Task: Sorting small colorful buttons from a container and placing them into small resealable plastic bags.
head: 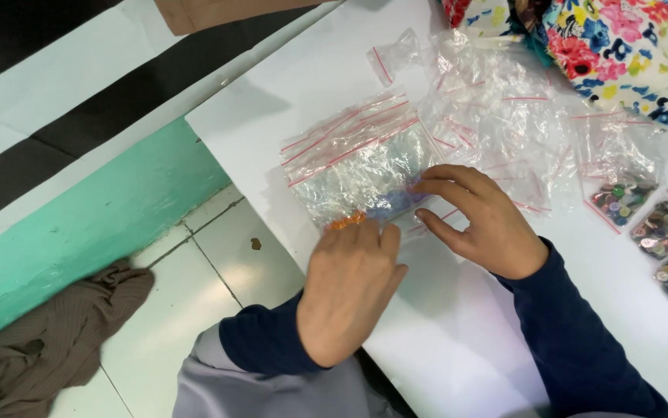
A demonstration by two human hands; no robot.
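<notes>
Bare hands (349, 290), navy blue long sleeves (574, 340), grey garment (218, 387).
</notes>
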